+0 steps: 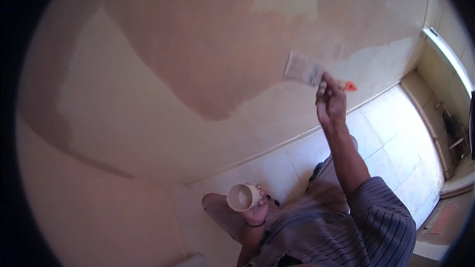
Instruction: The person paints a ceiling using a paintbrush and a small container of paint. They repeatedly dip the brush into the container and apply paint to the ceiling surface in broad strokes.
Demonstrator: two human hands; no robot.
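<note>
My right hand point(332, 99) is closed round the handle of a wide flat paintbrush point(302, 69), whose handle end is orange-red. The bristles point left, at the wall point(163, 118); whether they touch it I cannot tell. A large pinkish-brown coated patch point(208, 59) covers much of the wall, with paler areas around it. Low in front of me, my left hand point(258, 208) grips a small pale tub point(242, 198) by its side, above my knee. Some light liquid shows inside the tub.
Pale floor tiles point(391, 128) run along the wall's foot to the right. At the far right is a recess with a pipe and a tap-like fitting point(452, 128), under a bright ledge point(448, 59). A reddish rectangle point(443, 219) lies at the lower right.
</note>
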